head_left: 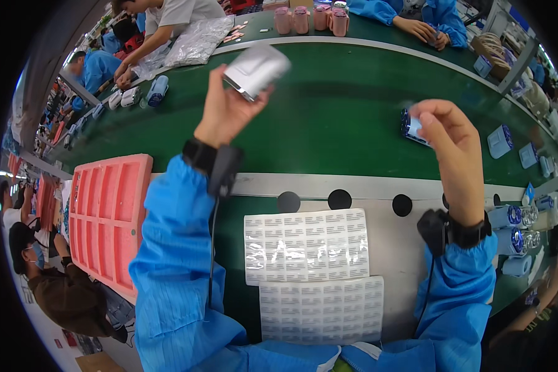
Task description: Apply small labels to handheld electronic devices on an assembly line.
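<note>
Our blue sleeves [173,248] are nearest; left grip [229,113] clasps the silver-white case [258,68]. Toward the near edge of the worktop [328,133], the blue case [409,129] lies just left of our curled right grip [456,136]; touching, we cannot tell.

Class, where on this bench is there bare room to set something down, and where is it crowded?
The green surface is widely bare between the left hand, holding a silver device, and the right hand at a blue device. A smaller bare patch of metal plate lies between the label sheets and right sleeve. Crowded: right end, with clustered blue cases.
</note>
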Demonstrator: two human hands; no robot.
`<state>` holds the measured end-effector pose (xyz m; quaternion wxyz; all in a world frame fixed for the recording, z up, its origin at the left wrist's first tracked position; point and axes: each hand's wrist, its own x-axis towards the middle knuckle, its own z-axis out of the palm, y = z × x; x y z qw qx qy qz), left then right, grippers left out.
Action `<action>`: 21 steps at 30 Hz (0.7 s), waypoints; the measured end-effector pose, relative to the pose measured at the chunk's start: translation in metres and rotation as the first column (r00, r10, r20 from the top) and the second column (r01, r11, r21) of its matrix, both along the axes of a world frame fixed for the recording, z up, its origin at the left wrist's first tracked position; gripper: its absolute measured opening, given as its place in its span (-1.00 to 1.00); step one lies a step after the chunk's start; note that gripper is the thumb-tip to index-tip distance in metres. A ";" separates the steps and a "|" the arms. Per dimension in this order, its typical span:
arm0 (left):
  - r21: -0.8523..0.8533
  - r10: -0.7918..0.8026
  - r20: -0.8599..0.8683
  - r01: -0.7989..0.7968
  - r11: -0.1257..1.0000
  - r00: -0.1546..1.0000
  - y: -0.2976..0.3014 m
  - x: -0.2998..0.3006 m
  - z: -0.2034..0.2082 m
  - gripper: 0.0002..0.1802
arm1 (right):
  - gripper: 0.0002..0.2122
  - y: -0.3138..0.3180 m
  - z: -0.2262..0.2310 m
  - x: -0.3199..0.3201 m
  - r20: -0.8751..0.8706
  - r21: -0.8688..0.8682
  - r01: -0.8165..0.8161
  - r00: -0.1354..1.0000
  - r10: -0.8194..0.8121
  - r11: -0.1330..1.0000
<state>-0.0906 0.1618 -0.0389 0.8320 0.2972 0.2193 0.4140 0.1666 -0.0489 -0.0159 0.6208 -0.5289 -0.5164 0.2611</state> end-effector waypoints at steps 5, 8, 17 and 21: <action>0.035 -0.296 0.067 0.295 0.955 0.953 -0.107 0.036 0.015 -0.46 | -0.92 -0.036 0.020 -0.027 -0.154 -0.026 -0.238 0.960 0.232 0.971; 0.130 -0.241 -0.171 0.265 0.956 0.955 -0.145 0.041 0.029 -0.44 | -0.92 -0.043 0.025 -0.037 -0.206 -0.024 -0.295 0.937 0.284 0.955; 0.395 -0.152 -0.322 0.278 0.876 0.935 -0.176 0.047 0.026 -0.42 | -0.93 -0.051 0.029 -0.038 -0.141 -0.177 -0.276 0.957 0.253 0.945; 0.516 -0.038 -0.411 0.267 0.814 0.911 -0.180 0.050 0.026 -0.31 | -0.92 -0.050 0.023 -0.038 -0.117 -0.186 -0.262 0.963 0.243 0.947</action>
